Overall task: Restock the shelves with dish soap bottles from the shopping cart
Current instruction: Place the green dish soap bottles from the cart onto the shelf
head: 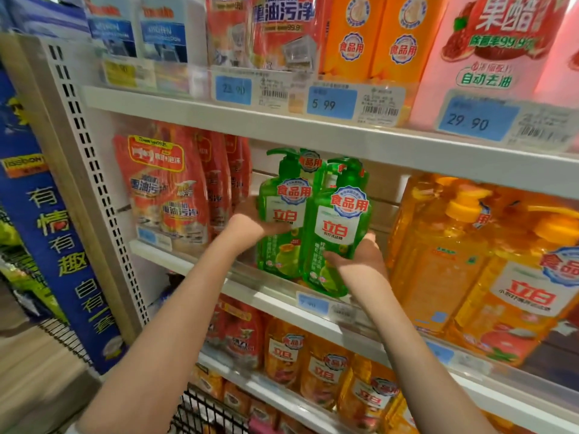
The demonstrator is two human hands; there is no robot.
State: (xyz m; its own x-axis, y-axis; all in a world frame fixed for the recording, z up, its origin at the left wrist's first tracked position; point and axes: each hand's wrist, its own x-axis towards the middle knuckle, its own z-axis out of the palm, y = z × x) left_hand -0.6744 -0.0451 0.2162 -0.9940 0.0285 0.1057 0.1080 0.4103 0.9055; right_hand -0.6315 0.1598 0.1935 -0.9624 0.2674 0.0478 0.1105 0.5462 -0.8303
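You face white shelving [282, 126] under bright, even light. Its perforated upright [91, 170] stands at the left end; left of that upright are a blue banner [62, 245] and, lower, pale floor [28, 364].

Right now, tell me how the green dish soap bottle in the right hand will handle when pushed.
Likely heavy for its size: the green dish soap bottle looks full. Tall with a narrow pump top, it may tip if shoved high. Its glossy plastic could slip in the right hand.
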